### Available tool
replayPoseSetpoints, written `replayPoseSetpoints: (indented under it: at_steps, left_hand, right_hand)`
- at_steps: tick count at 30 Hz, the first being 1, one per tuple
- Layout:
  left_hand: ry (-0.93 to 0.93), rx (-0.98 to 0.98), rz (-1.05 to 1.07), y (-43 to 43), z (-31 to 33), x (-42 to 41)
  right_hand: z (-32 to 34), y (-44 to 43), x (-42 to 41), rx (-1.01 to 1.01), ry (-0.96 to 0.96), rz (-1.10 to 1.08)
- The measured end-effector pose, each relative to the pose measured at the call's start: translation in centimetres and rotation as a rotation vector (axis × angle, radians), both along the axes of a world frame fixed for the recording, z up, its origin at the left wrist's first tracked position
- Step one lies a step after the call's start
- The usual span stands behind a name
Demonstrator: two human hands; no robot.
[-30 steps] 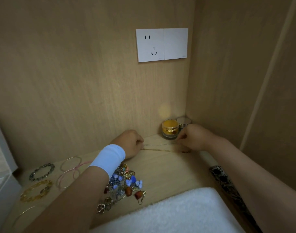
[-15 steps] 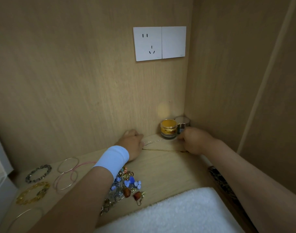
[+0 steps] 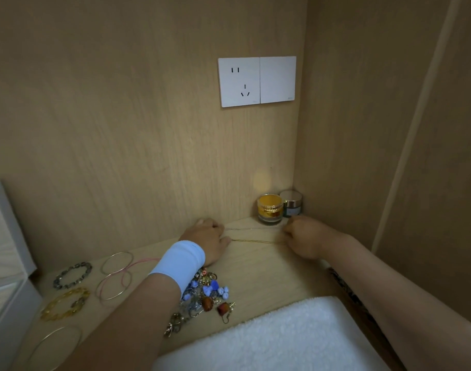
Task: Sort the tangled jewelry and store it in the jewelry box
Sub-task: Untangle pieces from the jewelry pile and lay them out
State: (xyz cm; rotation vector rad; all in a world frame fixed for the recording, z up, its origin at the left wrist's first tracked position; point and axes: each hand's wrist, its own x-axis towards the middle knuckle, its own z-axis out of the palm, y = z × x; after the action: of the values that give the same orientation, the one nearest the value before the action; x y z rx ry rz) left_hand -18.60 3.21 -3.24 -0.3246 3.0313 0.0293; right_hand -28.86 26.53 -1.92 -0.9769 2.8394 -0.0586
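Observation:
Two thin chains run side by side across the back of the wooden shelf: a gold chain and a paler thin chain behind it. My left hand, with a white wristband, pinches their left ends. My right hand grips the right ends, fingers curled. A tangled pile of beaded earrings and charms lies under my left forearm. Sorted bracelets lie at the left: a dark bead bracelet, an amber chain bracelet, thin metal bangles. A white jewelry box shows at the left edge.
A gold-lidded jar and a smaller jar stand in the back right corner, just behind my right hand. A white towel covers the front. A patterned dark strip lies along the right wall. A wall socket sits above.
Both hands have stayed at the chains' ends, shifting slightly; the two chains now lie straighter and further apart between them. The view has tilted a little.

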Motion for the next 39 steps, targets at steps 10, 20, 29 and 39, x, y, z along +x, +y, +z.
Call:
replayPoseSetpoints:
  at_steps: [10,20,29,39]
  left_hand:
    - [0.044,0.168,-0.134,0.8,0.1,2.8]
    - [-0.023,0.057,-0.065,1.0,0.0,1.8]
    - [0.127,0.282,-0.016,-0.7,2.6,2.3]
    - [0.263,0.272,0.126,-5.7,2.2,7.8]
  right_hand:
    - [1.5,0.8,4.0,0.106,-0.140,0.082]
    - [0.3,0.3,4.7,0.200,-0.050,0.055]
    - [1.0,-0.6,3.9,0.002,0.028,0.097]
    - [1.4,-10.4,6.9,-0.274,0.015,0.243]
